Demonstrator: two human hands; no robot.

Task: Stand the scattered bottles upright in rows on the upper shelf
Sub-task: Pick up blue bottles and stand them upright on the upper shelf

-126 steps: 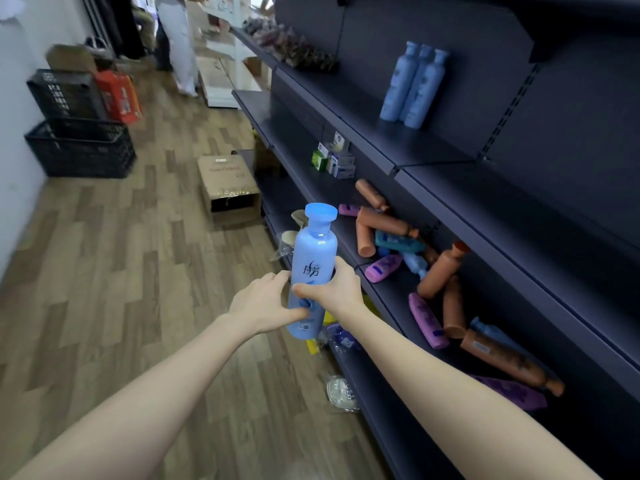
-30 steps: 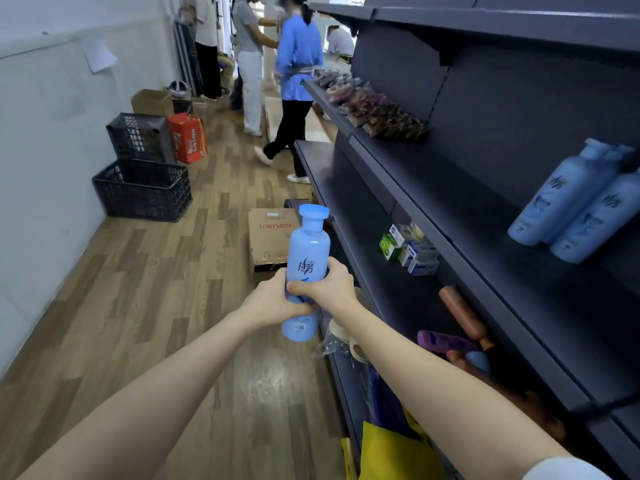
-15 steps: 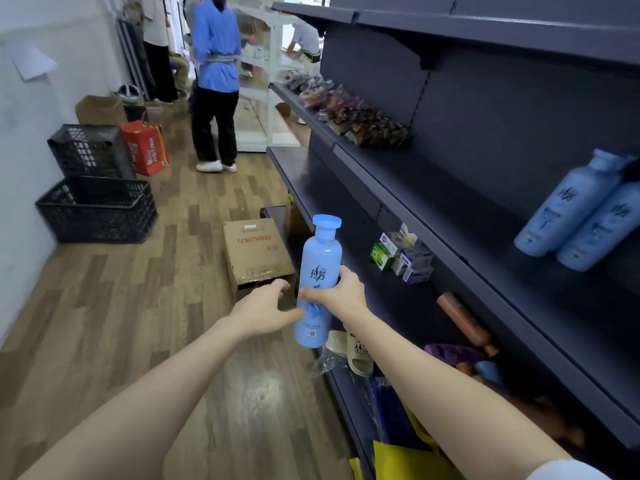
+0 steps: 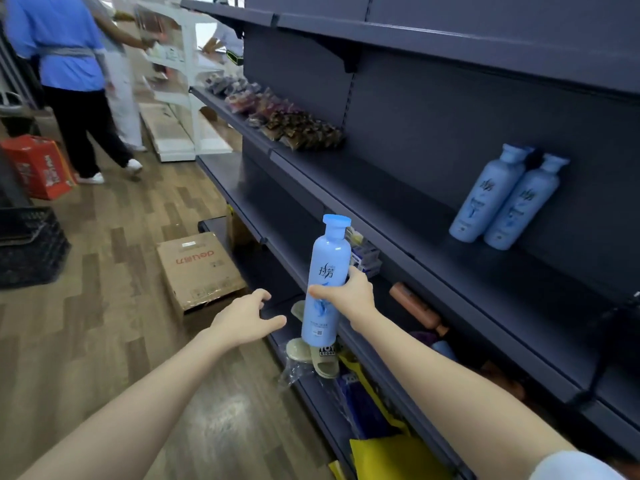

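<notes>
My right hand (image 4: pixel 349 297) grips a light blue bottle (image 4: pixel 327 271) upright by its middle, in front of the dark shelving. My left hand (image 4: pixel 247 315) hovers just left of the bottle, fingers spread and loosely curved, touching nothing. On the upper shelf (image 4: pixel 398 216) two matching blue bottles (image 4: pixel 509 199) stand side by side against the back panel. On the shelf below lies an orange-brown bottle (image 4: pixel 414 304), with a purple one (image 4: pixel 424 337) partly hidden by my arm.
Snack packets (image 4: pixel 284 123) fill the upper shelf's far end. Small boxes (image 4: pixel 363 251) sit on the lower shelf. A cardboard box (image 4: pixel 199 268), black crates (image 4: pixel 27 244) and a red box (image 4: pixel 38 166) lie on the wooden floor. People (image 4: pixel 69 81) stand in the aisle. Slippers (image 4: pixel 315 355) and a yellow bag (image 4: pixel 391 455) occupy the bottom shelf.
My left hand has let go of the blue bottle and drawn back to the left; only my right hand holds it now. The view has swung right, toward the shelf bottles.
</notes>
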